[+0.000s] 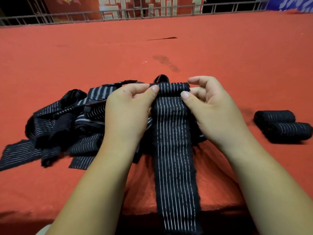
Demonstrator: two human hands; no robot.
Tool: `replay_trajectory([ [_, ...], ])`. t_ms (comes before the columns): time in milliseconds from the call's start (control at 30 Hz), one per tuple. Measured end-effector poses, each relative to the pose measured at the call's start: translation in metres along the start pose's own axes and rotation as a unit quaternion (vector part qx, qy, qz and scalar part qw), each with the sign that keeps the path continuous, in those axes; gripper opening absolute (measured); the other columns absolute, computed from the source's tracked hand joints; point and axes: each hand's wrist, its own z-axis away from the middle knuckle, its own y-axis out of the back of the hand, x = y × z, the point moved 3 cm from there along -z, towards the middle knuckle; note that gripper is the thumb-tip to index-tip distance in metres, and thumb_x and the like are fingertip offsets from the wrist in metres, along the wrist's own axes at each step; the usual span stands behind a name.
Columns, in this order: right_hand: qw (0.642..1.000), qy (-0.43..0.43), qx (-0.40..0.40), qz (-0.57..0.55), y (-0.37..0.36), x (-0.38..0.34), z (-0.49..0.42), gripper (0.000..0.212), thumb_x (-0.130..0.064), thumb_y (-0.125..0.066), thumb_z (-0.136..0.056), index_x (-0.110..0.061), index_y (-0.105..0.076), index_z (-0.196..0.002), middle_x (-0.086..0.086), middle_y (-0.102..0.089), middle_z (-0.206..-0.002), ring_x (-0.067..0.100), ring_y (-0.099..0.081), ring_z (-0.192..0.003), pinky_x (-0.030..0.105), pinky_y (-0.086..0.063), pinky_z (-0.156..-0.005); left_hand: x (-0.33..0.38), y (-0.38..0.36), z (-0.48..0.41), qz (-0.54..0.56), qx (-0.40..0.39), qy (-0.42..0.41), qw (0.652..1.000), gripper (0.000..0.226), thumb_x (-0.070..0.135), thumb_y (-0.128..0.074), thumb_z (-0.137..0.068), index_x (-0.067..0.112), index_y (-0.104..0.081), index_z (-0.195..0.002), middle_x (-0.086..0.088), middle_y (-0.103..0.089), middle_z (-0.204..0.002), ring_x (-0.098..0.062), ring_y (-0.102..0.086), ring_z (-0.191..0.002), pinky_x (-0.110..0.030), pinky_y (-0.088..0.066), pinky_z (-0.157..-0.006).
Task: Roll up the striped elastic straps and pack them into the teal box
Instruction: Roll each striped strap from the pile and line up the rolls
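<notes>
Head view. A dark striped strap (175, 150) lies lengthwise on the red cloth (220, 53), its near end hanging over the front edge toward the viewer and its far end wound into a short roll. The left hand (128, 107) pinches the roll's left end, thumb on top and fingers curled behind. The right hand (211, 107) pinches the right end in the same way, thumb pressed against the roll. To the left, touching the left hand, is a tangled heap of loose straps (64, 122). Well to the right, two rolled straps (282, 126) lie side by side, touching. A metal railing (152, 12) borders the far edge.
</notes>
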Motion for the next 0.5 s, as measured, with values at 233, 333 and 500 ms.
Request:
replay_trajectory([
  [233, 0.999, -0.015, 0.029, -0.008, 0.0027, 0.0012, 0.0004, 0.017, -0.015, -0.067, -0.104, -0.023, -0.078, -0.114, -0.003, -0.083, -0.093, 0.022, -0.080, -0.090, 0.052, -0.063, -0.089, -0.0041, 0.0038, -0.0037, -0.007, 0.013, -0.002, 1.000, 0.006, 0.023, -0.079, -0.099, 0.019, -0.083, -0.100, -0.002, -0.084, -0.091, -0.021, -0.082, -0.091, -0.048, -0.066, -0.091],
  [333, 0.999, -0.010, 0.031, -0.017, 0.0016, 0.0006, 0.0024, 0.021, -0.013, -0.067, -0.104, -0.022, -0.080, -0.119, -0.007, -0.083, -0.097, 0.015, -0.080, -0.094, 0.048, -0.064, -0.091, -0.0036, 0.0037, -0.0034, -0.012, 0.005, -0.009, 1.000, 0.007, 0.024, -0.078, -0.100, 0.018, -0.083, -0.098, -0.004, -0.083, -0.091, -0.023, -0.082, -0.091, -0.047, -0.067, -0.090],
  [500, 0.998, -0.011, 0.047, -0.028, 0.0033, 0.0002, 0.0045, 0.017, -0.019, -0.072, -0.103, -0.024, -0.082, -0.116, -0.009, -0.083, -0.095, 0.012, -0.080, -0.092, 0.043, -0.065, -0.089, -0.0026, 0.0045, -0.0019, -0.005, -0.015, -0.010, 1.000, 0.008, 0.022, -0.077, -0.101, 0.015, -0.082, -0.100, -0.007, -0.083, -0.093, -0.023, -0.082, -0.091, -0.045, -0.067, -0.088],
])
